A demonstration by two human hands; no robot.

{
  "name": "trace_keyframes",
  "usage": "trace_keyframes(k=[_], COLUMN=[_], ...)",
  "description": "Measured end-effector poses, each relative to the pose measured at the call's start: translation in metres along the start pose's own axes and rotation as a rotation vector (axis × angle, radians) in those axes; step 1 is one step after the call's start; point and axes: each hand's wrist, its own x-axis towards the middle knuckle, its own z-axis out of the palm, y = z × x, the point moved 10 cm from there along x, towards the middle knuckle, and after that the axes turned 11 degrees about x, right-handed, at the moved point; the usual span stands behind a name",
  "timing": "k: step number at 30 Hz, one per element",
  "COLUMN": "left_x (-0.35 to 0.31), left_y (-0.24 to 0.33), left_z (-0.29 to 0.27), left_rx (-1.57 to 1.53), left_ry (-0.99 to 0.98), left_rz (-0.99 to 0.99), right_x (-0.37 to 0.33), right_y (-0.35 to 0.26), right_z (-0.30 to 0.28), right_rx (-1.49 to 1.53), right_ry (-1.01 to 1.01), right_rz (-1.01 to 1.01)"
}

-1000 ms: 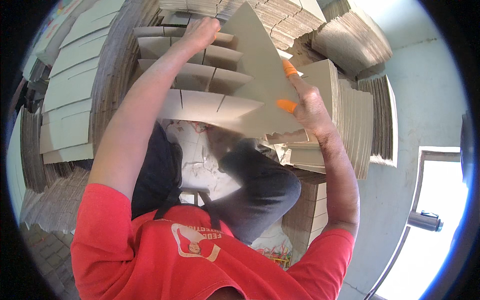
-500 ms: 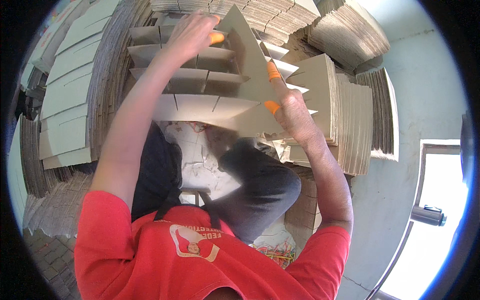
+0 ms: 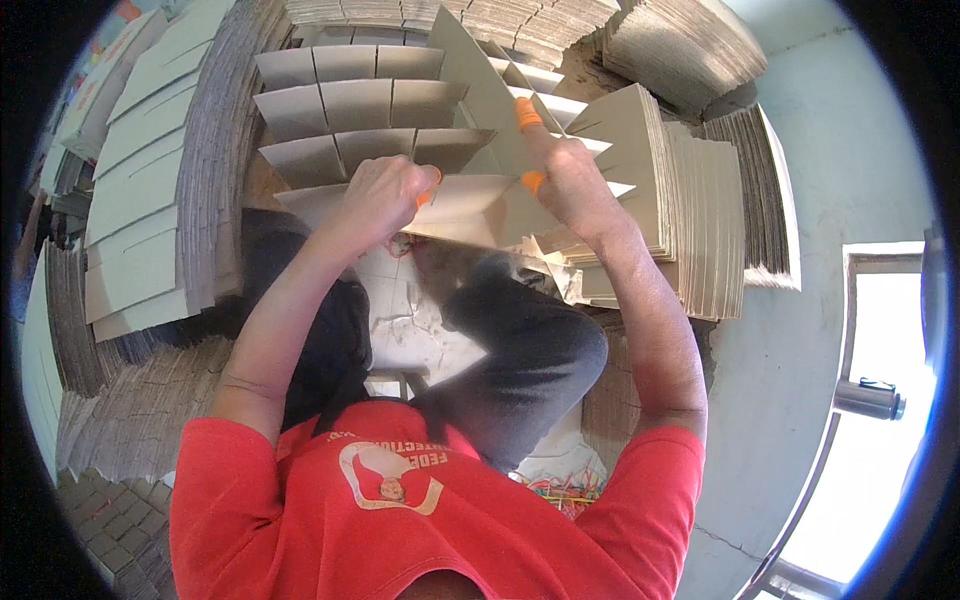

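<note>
Slotted cardboard divider (image 3: 360, 105), twelve o'clock: left hand (image 3: 385, 195) has dropped from the far strips (image 3: 350, 65) to pinch the nearest strip (image 3: 470, 200), fingers of the right hand (image 3: 570, 180) grasping the cross panel (image 3: 462, 70) toward one o'clock, so work seems centred on the near end.

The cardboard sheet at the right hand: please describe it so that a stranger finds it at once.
From the red shirt, follow the right arm to the right hand. The cardboard sheet is against its orange-covered fingertips. Unlike the neighbouring strips, it runs away from the shirt, ending in a pointed corner.
</note>
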Motion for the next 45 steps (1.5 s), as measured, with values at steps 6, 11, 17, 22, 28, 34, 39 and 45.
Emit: trace_keyframes(k=[6,11,17,22,28,34,39,45], left_x=[0.021,0.079,0.041,0.043,0.074,0.066,0.062,0.068], left_y=[-0.044,-0.124,-0.110,-0.077,-0.031,-0.059,-0.085,-0.130], left_z=[-0.055,-0.022,0.123,0.153,0.182,0.190,0.206,0.239], left_rx=[-0.121,-0.332,-0.452,-0.941,-1.940,-1.838,-0.989,-0.718], left_ry=[0.168,-0.257,-0.993,-0.887,-0.653,-0.228,-0.414,-0.659], left_rz=[0.143,-0.044,0.051,-0.138,-0.436,-0.699,-0.505,-0.213], right_x=[-0.013,-0.009,-0.025,-0.039,-0.044,-0.048,-0.048,-0.029], right_y=[0.011,0.005,-0.006,0.007,0.020,0.031,0.030,0.010], right_z=[0.001,-0.004,-0.009,-0.006,-0.002,0.001,0.002,0.020], right_rx=[0.079,0.099,0.112,0.215,0.266,0.332,0.266,0.044], right_ry=[0.057,0.094,0.126,0.095,0.098,0.133,0.140,0.064], right_rz=[0.029,-0.025,0.016,0.171,0.288,0.352,0.340,0.111])
